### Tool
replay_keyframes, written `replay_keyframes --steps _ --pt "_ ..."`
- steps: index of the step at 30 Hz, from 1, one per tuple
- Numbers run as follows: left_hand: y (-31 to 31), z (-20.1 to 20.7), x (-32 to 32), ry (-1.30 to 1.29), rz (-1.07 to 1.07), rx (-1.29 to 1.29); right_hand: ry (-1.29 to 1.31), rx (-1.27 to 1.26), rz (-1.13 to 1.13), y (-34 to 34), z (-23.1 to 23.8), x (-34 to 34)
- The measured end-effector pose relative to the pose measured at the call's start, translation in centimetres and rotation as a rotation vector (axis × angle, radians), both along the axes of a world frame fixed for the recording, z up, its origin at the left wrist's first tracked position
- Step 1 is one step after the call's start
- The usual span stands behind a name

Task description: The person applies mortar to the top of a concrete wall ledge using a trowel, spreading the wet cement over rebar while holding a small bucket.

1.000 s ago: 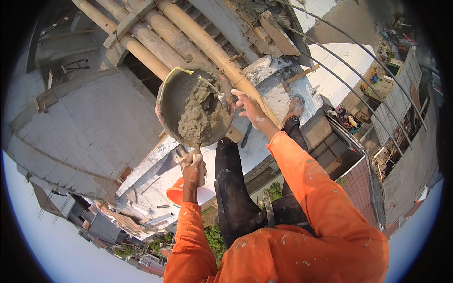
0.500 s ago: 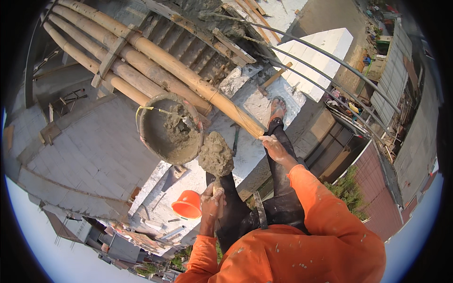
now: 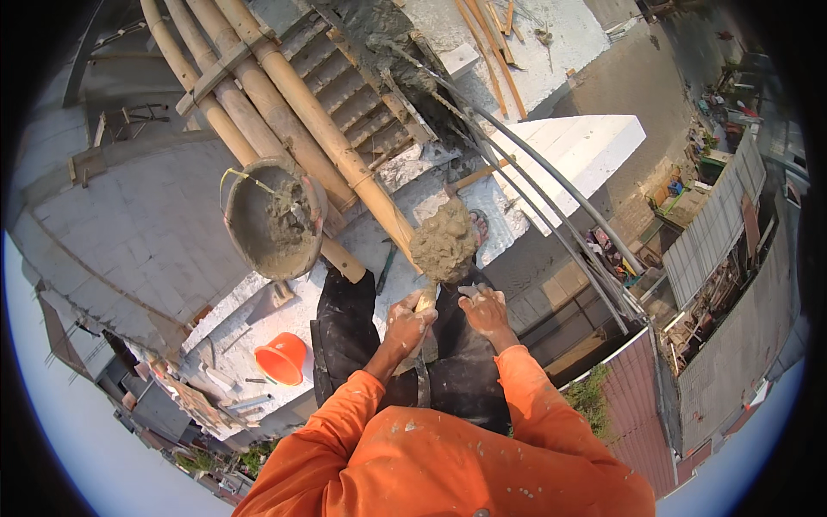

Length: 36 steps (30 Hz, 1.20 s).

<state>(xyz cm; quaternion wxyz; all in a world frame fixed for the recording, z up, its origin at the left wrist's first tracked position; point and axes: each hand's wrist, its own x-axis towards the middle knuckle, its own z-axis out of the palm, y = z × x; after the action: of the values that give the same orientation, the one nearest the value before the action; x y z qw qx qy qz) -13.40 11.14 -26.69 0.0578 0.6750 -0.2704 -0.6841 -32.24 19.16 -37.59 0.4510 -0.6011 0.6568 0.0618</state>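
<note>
My left hand (image 3: 408, 329) is closed round the wooden handle of a trowel (image 3: 425, 299). A big lump of wet grey mortar (image 3: 444, 243) sits on its blade and hides most of the metal. Close by on the right is my right hand (image 3: 488, 314), its fingers curled in just below the mortar. A small greyish bit shows at its fingertips, too small to name. Left of the trowel, a round bucket (image 3: 244, 250) caked in mortar leans against the bamboo poles, with more mortar inside and a yellow cord for a handle.
Thick bamboo poles (image 3: 332, 146) run from the upper left toward my knees. An orange bucket (image 3: 281, 358) lies tipped on the white block surface at left. Bent steel bars (image 3: 560, 194) rise at right beside a white block wall (image 3: 594, 142). Beyond it, roofs show far below.
My left hand has carried the loaded trowel up and to the right. My right hand has let go of the bamboo pole's end and come in beside the trowel. The view has shifted.
</note>
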Motion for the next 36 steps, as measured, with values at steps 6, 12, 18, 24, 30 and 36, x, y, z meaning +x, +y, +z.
replay_keyframes --steps 6,12,18,24,30,36 --pt "-2.0 1.7 -3.1 0.009 0.09 0.024 -0.053 -0.069 -0.142 -1.0 0.1 -1.9" --pt "-12.1 -0.4 -9.4 0.063 0.209 0.029 -0.07 0.001 -0.29 -1.8 1.6 -3.3" --pt "-19.8 -13.4 -9.5 0.392 0.179 -0.39 -0.12 0.113 -0.218 -1.7 0.9 -1.5" --pt "-15.2 -7.6 -9.9 -0.347 -0.537 -0.837 -0.091 0.135 -0.28 -1.2 0.9 -1.2" --pt "-5.8 -3.5 -4.6 -0.497 -0.254 -0.841 -0.077 0.044 -0.39 -0.9 1.1 0.6" --pt "-3.2 -6.4 0.7 -0.35 -0.347 -0.173 -0.072 0.055 -0.403 0.1 1.1 2.0"
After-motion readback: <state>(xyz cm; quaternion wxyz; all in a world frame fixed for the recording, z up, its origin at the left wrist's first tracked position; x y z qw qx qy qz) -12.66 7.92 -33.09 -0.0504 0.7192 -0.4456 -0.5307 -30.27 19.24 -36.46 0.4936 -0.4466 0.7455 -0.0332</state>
